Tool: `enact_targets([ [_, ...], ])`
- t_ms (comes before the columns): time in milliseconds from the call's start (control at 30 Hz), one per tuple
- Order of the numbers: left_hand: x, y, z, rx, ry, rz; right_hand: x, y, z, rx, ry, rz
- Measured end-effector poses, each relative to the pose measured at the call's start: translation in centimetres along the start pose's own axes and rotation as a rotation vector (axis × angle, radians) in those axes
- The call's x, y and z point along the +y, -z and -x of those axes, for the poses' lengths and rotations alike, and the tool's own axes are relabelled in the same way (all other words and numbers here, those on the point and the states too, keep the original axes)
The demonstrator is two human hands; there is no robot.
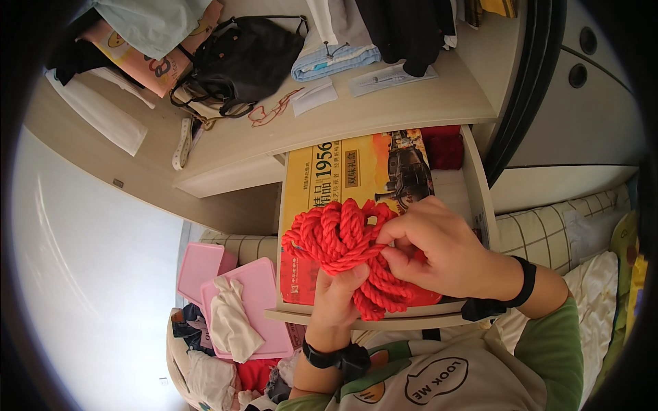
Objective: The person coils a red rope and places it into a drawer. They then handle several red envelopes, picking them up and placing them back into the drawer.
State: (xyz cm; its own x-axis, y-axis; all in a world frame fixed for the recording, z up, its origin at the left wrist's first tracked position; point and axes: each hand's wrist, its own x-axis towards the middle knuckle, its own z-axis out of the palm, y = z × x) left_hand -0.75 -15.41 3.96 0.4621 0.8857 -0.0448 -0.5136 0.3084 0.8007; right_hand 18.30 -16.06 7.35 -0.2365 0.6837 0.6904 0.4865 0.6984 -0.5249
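Observation:
A bundle of thick twisted red rope [334, 236] is held up above an open drawer. My left hand [336, 295] grips the bundle from below, its thumb pressed against the coils. On the other side, my right hand [434, 246] pinches a strand at the middle of the bundle between thumb and forefinger. Loops of rope spread out above and below that pinched middle. Beneath the rope, a yellow and red printed gift box [308, 180] with a locomotive picture lies in the drawer [475, 180]. The rope and my hands cover part of the box.
Dark red cloth [444, 149] sits in the drawer's back corner. On the shelf above are a black backpack [247, 56], a folded blue towel [334, 61] and a thin red cord [275, 108]. Pink plastic boxes [247, 287] with a cream cloth [231, 318] stand to the left, beside heaped clothes [211, 375].

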Motion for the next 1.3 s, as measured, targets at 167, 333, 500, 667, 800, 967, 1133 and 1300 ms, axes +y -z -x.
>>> enact_targets([
  [167, -0.3, -0.1, 0.1, 0.026, -0.105, -0.034, -0.2, -0.4, -0.1, 0.138, -0.074, -0.138],
  [333, -0.9, -0.5, 0.1, 0.103, -0.213, -0.132, -0.6, 0.2, -0.2, 0.018, -0.112, -0.277],
  [500, -0.8, -0.7, 0.3, 0.029, -0.166, -0.176, -0.2, -0.1, 0.0, 0.004, -0.244, -0.512],
  [667, -1.1, -1.0, 0.1, 0.165, -0.290, -0.173, 1.0, -0.9, 0.0, 0.082, -0.327, -0.503],
  [800, -1.2, -0.9, 0.0, 0.142, -0.269, -0.019, 0.7, -0.4, 0.0, -0.001, -0.129, -0.306],
  [967, -1.4, -0.9, -0.4, -0.035, -0.381, -0.054, -0.1, -0.1, -0.1, -0.044, -0.071, -0.370],
  [1133, -1.6, -1.1, -0.8, -0.166, -0.469, -0.080, -0.4, -0.1, 0.1, -0.116, -0.207, -0.443],
  [1300, -1.1, -1.1, -0.1, -0.002, -0.449, -0.338, -1.1, 0.3, -0.1, -0.126, -0.290, -0.360],
])
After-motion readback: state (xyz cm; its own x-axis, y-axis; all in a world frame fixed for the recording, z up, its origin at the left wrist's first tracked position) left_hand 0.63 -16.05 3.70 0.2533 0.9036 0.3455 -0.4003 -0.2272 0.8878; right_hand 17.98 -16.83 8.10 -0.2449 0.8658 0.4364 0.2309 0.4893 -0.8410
